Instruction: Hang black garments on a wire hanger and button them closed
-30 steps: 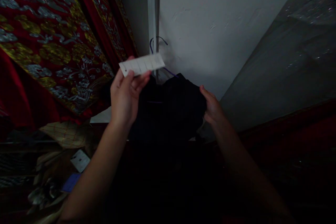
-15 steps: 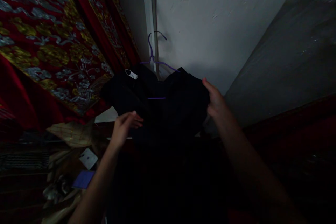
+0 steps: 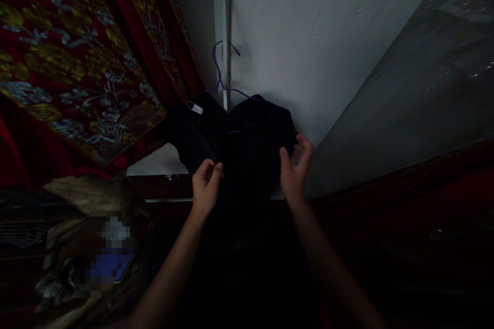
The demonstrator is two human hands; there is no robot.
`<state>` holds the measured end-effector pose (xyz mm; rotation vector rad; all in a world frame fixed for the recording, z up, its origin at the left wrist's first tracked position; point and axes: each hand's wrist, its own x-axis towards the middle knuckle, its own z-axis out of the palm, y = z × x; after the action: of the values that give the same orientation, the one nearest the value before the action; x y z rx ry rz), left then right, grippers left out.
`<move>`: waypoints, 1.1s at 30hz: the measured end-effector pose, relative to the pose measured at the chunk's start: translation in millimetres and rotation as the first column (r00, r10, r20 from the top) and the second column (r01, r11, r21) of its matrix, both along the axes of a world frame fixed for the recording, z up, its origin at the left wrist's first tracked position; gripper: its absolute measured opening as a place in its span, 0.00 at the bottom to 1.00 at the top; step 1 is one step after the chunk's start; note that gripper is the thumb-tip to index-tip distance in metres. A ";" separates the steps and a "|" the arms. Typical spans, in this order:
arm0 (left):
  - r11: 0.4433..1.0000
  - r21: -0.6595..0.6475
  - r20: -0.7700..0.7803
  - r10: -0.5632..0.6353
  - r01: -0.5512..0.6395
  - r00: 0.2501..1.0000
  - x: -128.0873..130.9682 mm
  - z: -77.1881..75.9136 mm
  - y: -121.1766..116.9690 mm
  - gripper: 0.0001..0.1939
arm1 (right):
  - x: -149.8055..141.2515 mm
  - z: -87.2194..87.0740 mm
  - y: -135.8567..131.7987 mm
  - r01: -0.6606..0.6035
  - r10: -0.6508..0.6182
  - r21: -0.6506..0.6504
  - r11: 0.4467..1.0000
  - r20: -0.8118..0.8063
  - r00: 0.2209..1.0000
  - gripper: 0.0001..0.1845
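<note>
A black garment (image 3: 250,149) with a white tag (image 3: 196,109) hangs on a thin purple hanger (image 3: 219,79). The hanger's hook reaches around a pale vertical strip at the wall. My left hand (image 3: 206,185) is closed, thumb and fingers pinching the garment's left front part. On the other side, my right hand (image 3: 296,169) is open, thumb and fingers apart, at the right sleeve edge of the garment. The lower part of the garment is lost in the dark.
A red cloth (image 3: 96,61) with gold and silver embroidery hangs at the left. Plastic sheeting (image 3: 424,72) covers the right side of the white wall (image 3: 309,25). At the lower left lies a blurred pile with a blue item (image 3: 111,264).
My left hand has moved right and closed on the garment. My right hand has let go of the sleeve edge and moved left and down. The garment's right side has drawn inward.
</note>
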<state>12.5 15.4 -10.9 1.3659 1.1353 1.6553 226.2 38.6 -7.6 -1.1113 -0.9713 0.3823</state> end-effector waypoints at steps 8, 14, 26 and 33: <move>0.992 -0.072 0.059 -0.096 0.100 0.994 -0.8 7.5 -40.7 0.13 | -86.5 -86.5 -77.4 -0.571 0.518 -0.391 0.722 -0.241 0.821 0.21; 0.990 -0.091 0.111 -0.096 0.106 0.989 4.7 17.7 -62.9 0.14 | -64.4 -51.7 -67.4 -0.578 0.611 -0.363 0.731 -0.031 0.791 0.16; 0.973 -0.105 0.388 -0.148 0.204 0.909 7.6 14.8 -71.5 0.14 | -88.5 -37.4 -76.8 -0.689 0.709 -0.368 0.624 -0.103 0.698 0.14; 0.972 -0.141 0.419 -0.115 0.190 0.901 12.6 17.9 -76.2 0.15 | -92.7 -28.6 -76.1 -0.692 0.674 -0.272 0.668 -0.172 0.718 0.10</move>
<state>25.1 -60.8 7.0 0.9116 0.8801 1.5853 133.5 -37.5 -36.2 -0.9709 -1.2948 1.2281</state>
